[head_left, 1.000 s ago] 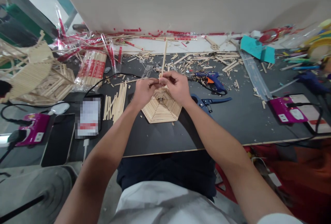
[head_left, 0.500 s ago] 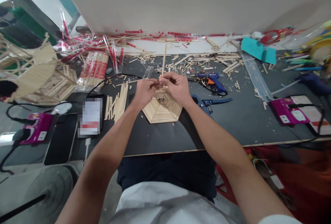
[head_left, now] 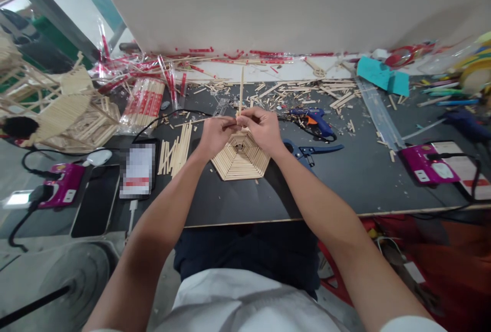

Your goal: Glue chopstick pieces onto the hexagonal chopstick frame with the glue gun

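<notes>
A hexagonal panel of concentric wooden sticks (head_left: 242, 167) lies on the dark table with a small hole at its centre. Over its far edge, my left hand (head_left: 218, 136) and my right hand (head_left: 264, 126) meet fingertip to fingertip. One thin wooden stick (head_left: 241, 89) rises from between them, pointing away from me. My right thumb and forefinger pinch its near end. The left fingers are pressed together right beside that end; what they grip is hidden. Whether the stick touches the panel cannot be seen.
Loose sticks (head_left: 177, 150) lie left of the panel. To the right are blue pruning shears (head_left: 312, 150) and a blue glue gun (head_left: 316, 119). Stick scraps (head_left: 303, 88) litter the back. Phones (head_left: 95, 201) and a purple power strip (head_left: 63, 183) sit left, near a stick-built model (head_left: 72, 109).
The stick's far end has tilted slightly to the left. Both hands keep their pinch over the panel's far edge. The camera view has shifted a little.
</notes>
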`<action>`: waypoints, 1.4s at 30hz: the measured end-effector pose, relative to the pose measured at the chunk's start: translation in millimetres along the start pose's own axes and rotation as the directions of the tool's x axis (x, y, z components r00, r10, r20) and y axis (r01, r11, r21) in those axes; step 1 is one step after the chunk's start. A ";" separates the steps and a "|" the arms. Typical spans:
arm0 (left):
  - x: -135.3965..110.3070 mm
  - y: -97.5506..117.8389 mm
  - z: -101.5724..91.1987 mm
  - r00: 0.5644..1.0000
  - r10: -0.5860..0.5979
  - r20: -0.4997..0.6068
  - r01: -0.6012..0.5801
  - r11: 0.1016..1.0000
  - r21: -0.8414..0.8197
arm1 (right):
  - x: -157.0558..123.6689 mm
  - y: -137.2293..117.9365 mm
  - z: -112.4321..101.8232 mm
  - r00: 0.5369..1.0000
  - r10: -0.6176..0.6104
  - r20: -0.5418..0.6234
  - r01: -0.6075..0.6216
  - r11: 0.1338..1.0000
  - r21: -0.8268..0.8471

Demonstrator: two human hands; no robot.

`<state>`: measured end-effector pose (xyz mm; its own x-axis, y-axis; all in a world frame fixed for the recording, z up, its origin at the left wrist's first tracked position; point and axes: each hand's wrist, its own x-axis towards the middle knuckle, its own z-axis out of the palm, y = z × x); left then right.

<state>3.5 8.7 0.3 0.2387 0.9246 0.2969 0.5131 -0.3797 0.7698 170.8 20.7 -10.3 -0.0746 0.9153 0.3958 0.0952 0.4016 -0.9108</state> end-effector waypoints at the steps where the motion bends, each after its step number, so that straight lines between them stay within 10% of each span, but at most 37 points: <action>1: -0.1 -0.2 0.2 1.000 -0.006 0.001 0.007 1.000 -0.010 | 0.2 0.1 0.1 1.000 0.005 0.000 -0.005 1.000 -0.004; 32: -0.8 -0.1 1.7 1.000 0.014 -0.005 -0.014 0.998 -0.064 | -1.7 -11.9 -1.2 0.993 0.113 -0.021 -0.114 0.993 -0.038; 42: -5.8 14.5 -4.4 0.976 -0.118 0.186 0.167 0.947 -0.276 | -3.5 -20.4 -6.1 0.966 0.257 0.027 -0.259 0.964 0.064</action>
<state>5.9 -1.9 12.3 0.3256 0.9408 0.0942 0.2977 -0.1966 0.9342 175.1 9.5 7.6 -0.0744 0.9867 0.1448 0.0470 0.1485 -0.9878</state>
